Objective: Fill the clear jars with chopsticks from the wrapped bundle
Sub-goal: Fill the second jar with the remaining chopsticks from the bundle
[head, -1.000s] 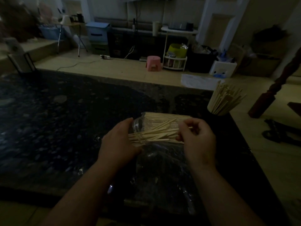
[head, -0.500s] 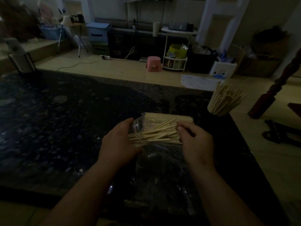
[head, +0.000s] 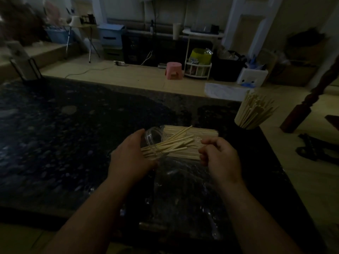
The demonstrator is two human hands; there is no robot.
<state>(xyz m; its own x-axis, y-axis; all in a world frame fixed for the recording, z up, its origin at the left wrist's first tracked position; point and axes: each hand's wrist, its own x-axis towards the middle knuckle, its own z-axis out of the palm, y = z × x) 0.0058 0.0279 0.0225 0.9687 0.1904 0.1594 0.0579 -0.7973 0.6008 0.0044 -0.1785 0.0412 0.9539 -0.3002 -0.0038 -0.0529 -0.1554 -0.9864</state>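
A clear jar point(head: 153, 138) lies tilted on its side on the dark counter, its mouth toward the right. My left hand point(head: 131, 158) grips the jar from the near side. Several chopsticks point(head: 174, 143) stick out of the jar's mouth at loose angles. Behind them lies the flat bundle of chopsticks point(head: 200, 133) on its clear plastic wrap point(head: 183, 180). My right hand point(head: 220, 158) hovers at the bundle's right end with fingers curled; whether it pinches any sticks is hidden. A second jar point(head: 251, 114), packed with upright chopsticks, stands at the counter's far right corner.
The dark speckled counter point(head: 64, 143) stretches far to the left. Crumpled clear wrap spreads toward the near edge. Beyond the counter are a tiled floor, a pink stool point(head: 173, 70), a white rack and a dark wooden post point(head: 302, 110) at the right.
My right hand has drawn back to the right, off the chopsticks it was pushing into the jar. The sticks now lie more splayed at the jar's mouth. My left hand stays on the jar.
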